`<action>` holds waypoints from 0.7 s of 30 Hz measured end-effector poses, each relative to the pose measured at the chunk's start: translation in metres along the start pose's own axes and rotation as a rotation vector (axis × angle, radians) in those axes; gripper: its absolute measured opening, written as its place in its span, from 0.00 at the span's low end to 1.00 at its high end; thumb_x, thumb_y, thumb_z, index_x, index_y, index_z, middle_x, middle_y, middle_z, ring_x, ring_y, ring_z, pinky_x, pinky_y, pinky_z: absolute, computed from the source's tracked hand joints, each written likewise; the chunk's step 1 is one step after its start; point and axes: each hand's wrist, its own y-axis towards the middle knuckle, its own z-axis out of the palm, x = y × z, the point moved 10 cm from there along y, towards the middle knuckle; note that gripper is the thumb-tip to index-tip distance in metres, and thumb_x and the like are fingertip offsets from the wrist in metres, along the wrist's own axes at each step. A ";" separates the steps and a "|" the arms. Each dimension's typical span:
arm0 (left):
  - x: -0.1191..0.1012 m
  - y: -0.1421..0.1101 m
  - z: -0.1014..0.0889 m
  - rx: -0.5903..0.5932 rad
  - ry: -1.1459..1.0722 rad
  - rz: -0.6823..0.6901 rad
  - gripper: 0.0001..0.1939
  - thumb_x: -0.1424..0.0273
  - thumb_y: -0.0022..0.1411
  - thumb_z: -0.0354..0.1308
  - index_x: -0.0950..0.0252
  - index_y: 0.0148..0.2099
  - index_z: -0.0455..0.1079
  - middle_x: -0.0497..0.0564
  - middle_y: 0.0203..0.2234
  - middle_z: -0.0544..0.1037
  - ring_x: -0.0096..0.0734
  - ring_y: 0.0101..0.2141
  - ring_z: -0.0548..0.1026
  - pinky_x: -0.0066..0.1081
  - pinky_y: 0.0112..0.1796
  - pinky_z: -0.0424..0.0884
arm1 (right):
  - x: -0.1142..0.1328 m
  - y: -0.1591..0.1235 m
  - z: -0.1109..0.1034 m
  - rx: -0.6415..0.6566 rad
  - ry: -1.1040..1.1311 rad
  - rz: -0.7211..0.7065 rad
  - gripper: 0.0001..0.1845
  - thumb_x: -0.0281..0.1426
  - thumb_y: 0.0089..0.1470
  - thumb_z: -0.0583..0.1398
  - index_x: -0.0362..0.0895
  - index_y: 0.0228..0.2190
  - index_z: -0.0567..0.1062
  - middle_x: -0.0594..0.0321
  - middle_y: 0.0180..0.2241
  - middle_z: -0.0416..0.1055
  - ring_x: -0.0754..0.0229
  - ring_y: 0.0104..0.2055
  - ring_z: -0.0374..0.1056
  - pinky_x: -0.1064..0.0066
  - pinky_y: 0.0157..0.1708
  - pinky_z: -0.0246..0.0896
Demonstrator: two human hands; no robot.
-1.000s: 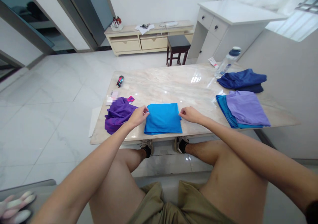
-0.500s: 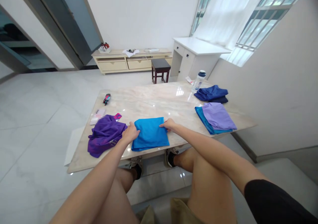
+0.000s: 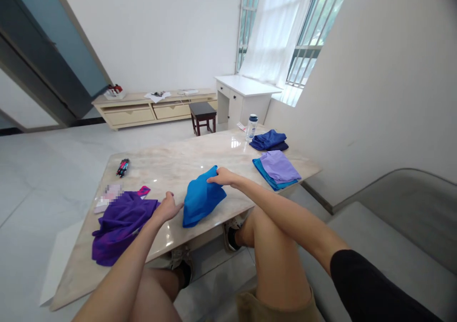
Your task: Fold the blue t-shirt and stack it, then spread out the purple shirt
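A folded bright blue garment [image 3: 203,197] is partly lifted off the marble-topped table, its right side raised and its body tilted and creased. My right hand [image 3: 222,175] pinches its upper right edge. Just left of the cloth, my left hand [image 3: 168,208] has its fingers apart and holds nothing; the thumb side is close to the garment's left edge, and whether it touches is unclear. A crumpled purple garment [image 3: 124,222] lies beside my left forearm, which covers part of it.
Folded lilac cloth [image 3: 280,166] rests on teal cloth at the table's right, with dark blue clothing [image 3: 268,140] and a water bottle [image 3: 252,127] behind. Pens [image 3: 123,167] lie at the left. Beyond the table [image 3: 167,162] stand a stool [image 3: 202,108] and a white desk [image 3: 246,85].
The blue garment lay flat between both hands; now my right hand has raised its right side. My left hand has come off it. The view has turned right.
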 end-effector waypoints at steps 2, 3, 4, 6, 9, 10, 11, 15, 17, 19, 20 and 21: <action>-0.020 -0.009 -0.008 -0.007 -0.064 0.023 0.33 0.56 0.68 0.58 0.71 0.66 0.57 0.65 0.43 0.84 0.52 0.46 0.85 0.38 0.45 0.75 | 0.001 -0.032 -0.047 -0.078 -0.023 -0.019 0.17 0.37 0.58 0.71 0.44 0.28 0.71 0.62 0.31 0.76 0.60 0.34 0.72 0.74 0.26 0.60; -0.030 -0.014 -0.012 -0.010 -0.090 0.039 0.32 0.56 0.68 0.57 0.70 0.66 0.58 0.62 0.42 0.84 0.51 0.45 0.85 0.38 0.44 0.75 | -0.005 -0.049 -0.072 -0.118 -0.031 -0.007 0.16 0.37 0.59 0.70 0.45 0.28 0.71 0.61 0.30 0.76 0.59 0.33 0.72 0.74 0.26 0.60; -0.041 -0.018 -0.016 -0.016 -0.109 0.060 0.32 0.56 0.68 0.57 0.69 0.65 0.58 0.61 0.41 0.84 0.51 0.44 0.85 0.38 0.43 0.75 | -0.013 -0.067 -0.099 -0.161 -0.019 0.010 0.15 0.38 0.60 0.70 0.45 0.30 0.71 0.60 0.30 0.76 0.58 0.32 0.72 0.73 0.26 0.62; -0.059 -0.025 -0.021 -0.030 -0.129 0.099 0.31 0.55 0.67 0.58 0.68 0.65 0.59 0.59 0.41 0.84 0.51 0.43 0.85 0.38 0.43 0.75 | -0.036 -0.106 -0.155 -0.295 0.034 0.041 0.13 0.38 0.59 0.70 0.45 0.34 0.73 0.58 0.33 0.78 0.56 0.33 0.74 0.71 0.28 0.66; -0.079 -0.032 -0.022 -0.025 -0.132 0.142 0.34 0.54 0.66 0.57 0.70 0.66 0.58 0.61 0.41 0.84 0.51 0.42 0.85 0.39 0.43 0.75 | -0.086 -0.167 -0.222 -0.488 0.176 0.077 0.13 0.38 0.60 0.68 0.43 0.41 0.77 0.54 0.37 0.82 0.52 0.38 0.77 0.68 0.34 0.73; -0.082 -0.032 -0.021 -0.021 -0.126 0.151 0.35 0.54 0.66 0.56 0.71 0.67 0.57 0.61 0.41 0.84 0.51 0.42 0.84 0.39 0.42 0.75 | -0.104 -0.187 -0.237 -0.547 0.239 0.081 0.14 0.39 0.61 0.67 0.43 0.43 0.78 0.53 0.38 0.82 0.51 0.39 0.78 0.66 0.36 0.75; -0.085 -0.032 -0.020 -0.018 -0.115 0.158 0.35 0.54 0.66 0.56 0.71 0.67 0.57 0.61 0.41 0.84 0.51 0.42 0.84 0.39 0.42 0.75 | -0.124 -0.206 -0.248 -0.595 0.305 0.088 0.15 0.38 0.61 0.66 0.42 0.45 0.78 0.53 0.39 0.82 0.51 0.40 0.78 0.64 0.38 0.76; -0.085 -0.029 -0.014 -0.002 -0.058 0.171 0.36 0.53 0.66 0.53 0.72 0.67 0.56 0.61 0.40 0.83 0.52 0.41 0.84 0.38 0.38 0.75 | -0.196 -0.255 -0.258 -0.712 0.555 0.112 0.12 0.36 0.61 0.65 0.43 0.45 0.79 0.54 0.39 0.83 0.50 0.42 0.80 0.61 0.40 0.79; -0.080 -0.027 -0.012 0.002 -0.040 0.169 0.37 0.53 0.65 0.52 0.74 0.66 0.56 0.62 0.40 0.83 0.52 0.40 0.84 0.39 0.38 0.75 | -0.220 -0.263 -0.258 -0.764 0.677 0.110 0.08 0.34 0.61 0.65 0.44 0.41 0.78 0.54 0.38 0.83 0.50 0.43 0.81 0.60 0.42 0.80; -0.074 -0.027 -0.012 -0.002 -0.031 0.155 0.37 0.52 0.65 0.52 0.74 0.66 0.57 0.62 0.40 0.83 0.52 0.39 0.84 0.39 0.38 0.75 | -0.234 -0.260 -0.262 -0.822 0.800 0.114 0.04 0.32 0.62 0.65 0.44 0.38 0.77 0.54 0.38 0.83 0.50 0.43 0.81 0.60 0.44 0.81; -0.070 -0.027 -0.012 -0.003 -0.028 0.143 0.36 0.52 0.65 0.51 0.73 0.65 0.58 0.62 0.40 0.83 0.52 0.39 0.84 0.39 0.39 0.75 | -0.237 -0.255 -0.266 -0.842 0.852 0.115 0.03 0.32 0.63 0.64 0.45 0.38 0.77 0.54 0.39 0.83 0.51 0.44 0.81 0.60 0.45 0.82; -0.067 -0.028 -0.012 -0.003 -0.023 0.131 0.36 0.52 0.65 0.51 0.72 0.65 0.58 0.61 0.39 0.83 0.52 0.39 0.84 0.39 0.39 0.75 | -0.237 -0.248 -0.272 -0.858 0.894 0.106 0.03 0.32 0.64 0.64 0.45 0.38 0.77 0.53 0.39 0.83 0.51 0.44 0.82 0.60 0.46 0.82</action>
